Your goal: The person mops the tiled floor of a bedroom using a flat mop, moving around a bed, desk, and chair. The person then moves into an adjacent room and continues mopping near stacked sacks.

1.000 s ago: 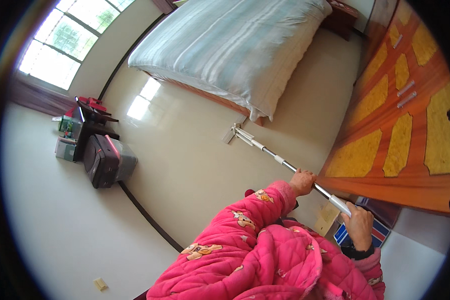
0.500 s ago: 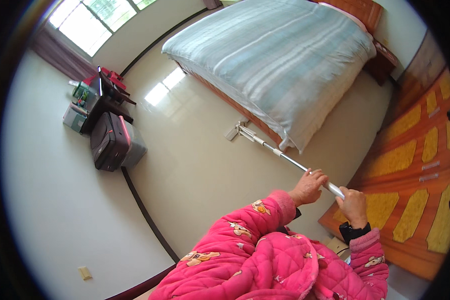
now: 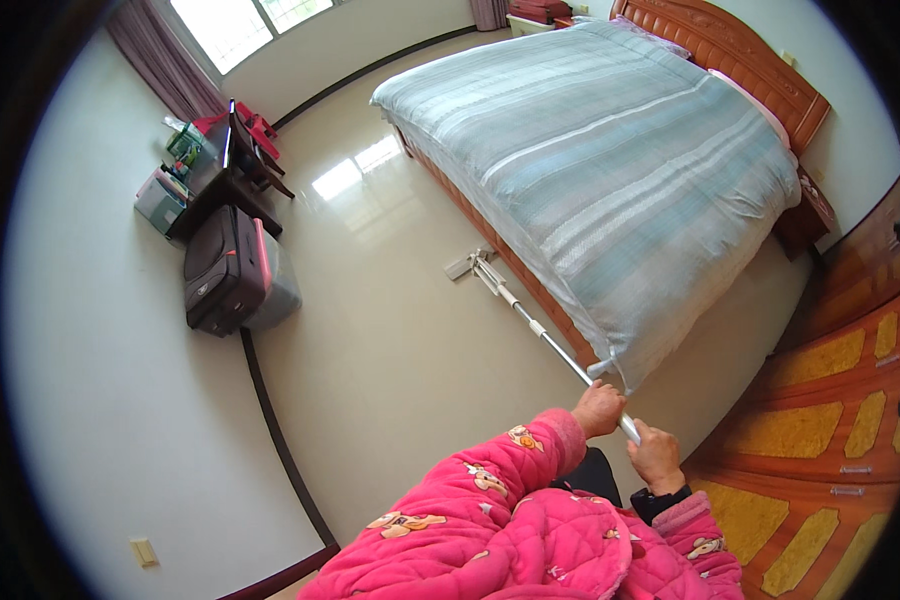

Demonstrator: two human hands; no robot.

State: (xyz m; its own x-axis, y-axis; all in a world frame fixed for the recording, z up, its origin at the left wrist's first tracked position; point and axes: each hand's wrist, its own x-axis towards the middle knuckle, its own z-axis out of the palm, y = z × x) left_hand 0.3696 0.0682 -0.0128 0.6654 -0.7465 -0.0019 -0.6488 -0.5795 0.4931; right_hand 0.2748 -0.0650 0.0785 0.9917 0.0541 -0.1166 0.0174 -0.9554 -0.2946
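A long-handled mop (image 3: 564,352) slants from my hands out across the floor, its pole silver and white. Its flat, pale head (image 3: 459,267) lies on the tiles against the bed's lower side rail. My left hand (image 3: 600,409) is wrapped round the pole, the farther of the two grips. Closer to me, my right hand (image 3: 657,459) is closed on the handle's end. The pole passes close by the hanging corner of the striped bed cover (image 3: 610,200). Pink quilted sleeves cover both arms.
A wooden bed (image 3: 545,300) stands ahead to the right. Orange-brown wardrobe doors (image 3: 810,440) rise at the right. Along the left wall are a dark suitcase (image 3: 225,270), a clear plastic bin (image 3: 278,290) and a dark table (image 3: 220,180). Pale tiles lie between.
The view has shifted, so the bed and wardrobe appear lower and farther right. Both hands keep hold of the mop and sit lower and farther left in the picture.
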